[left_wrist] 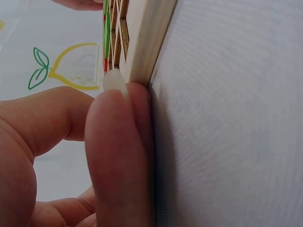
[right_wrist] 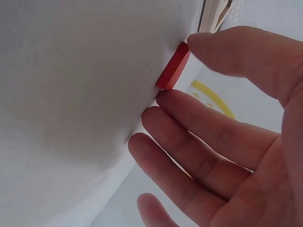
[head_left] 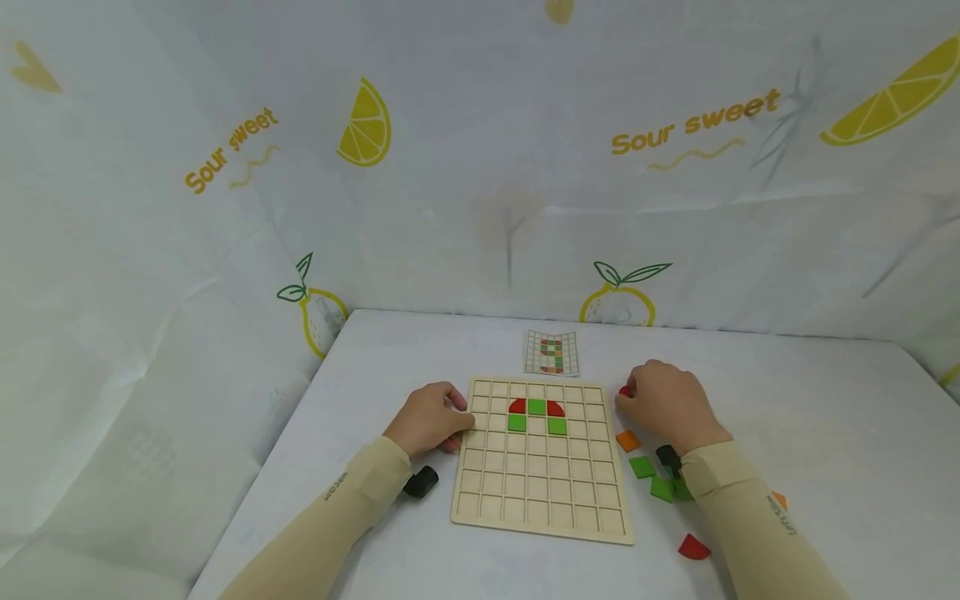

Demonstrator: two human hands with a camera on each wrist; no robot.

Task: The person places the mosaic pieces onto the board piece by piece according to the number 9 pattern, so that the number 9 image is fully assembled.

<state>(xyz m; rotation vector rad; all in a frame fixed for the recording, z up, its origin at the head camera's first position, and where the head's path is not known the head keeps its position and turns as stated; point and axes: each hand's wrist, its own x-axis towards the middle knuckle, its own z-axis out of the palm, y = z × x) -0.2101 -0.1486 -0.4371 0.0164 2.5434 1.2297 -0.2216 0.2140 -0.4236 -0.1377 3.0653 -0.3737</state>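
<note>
A wooden grid board [head_left: 517, 504] lies on the table with red and green pieces set in its upper cells. My left hand [head_left: 429, 418] holds the board's left edge. In the left wrist view, the thumb [left_wrist: 116, 142] presses against the board's side [left_wrist: 151, 38]. Past the right edge of the board, my right hand [head_left: 671, 404] has a red piece [right_wrist: 173, 67] between thumb and index finger. That piece touches the white tabletop, and in the head view the hand covers most of it.
A small pattern card [head_left: 551, 353] lies behind the board. Right of the board are an orange square [head_left: 627, 441], green squares [head_left: 642, 467] and a red quarter-circle [head_left: 693, 547]; the right forearm partly covers other pieces. Printed cloth walls [head_left: 465, 167] stand behind the table.
</note>
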